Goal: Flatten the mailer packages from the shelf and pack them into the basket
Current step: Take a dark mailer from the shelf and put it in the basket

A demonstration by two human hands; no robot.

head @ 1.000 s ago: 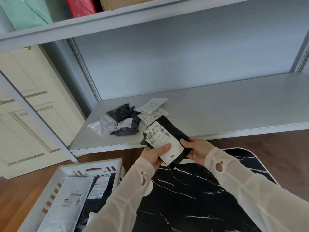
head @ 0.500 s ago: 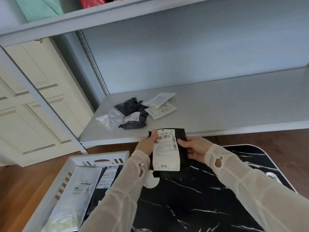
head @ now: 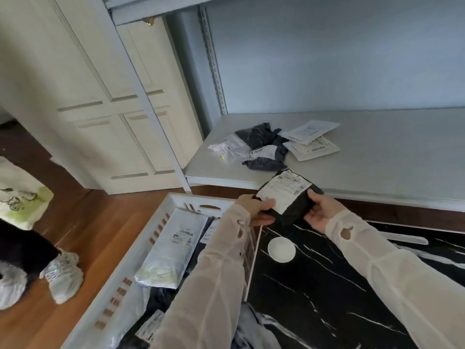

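both hands, left hand (head: 254, 207) and right hand (head: 320, 211), closed on black mailer (head: 289, 197), pinching edges taut to flatten, basket (head: 141, 250) near left.

White shipping label (head: 283, 191) on a black mailer (head: 293, 206), print too blurred to read, barcoded labels on mailers in the basket (head: 161, 222) and on the shelf (head: 377, 157), likewise unreadable

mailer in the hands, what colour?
Black mailer with a white printed label, clearest in the head view, the only one.
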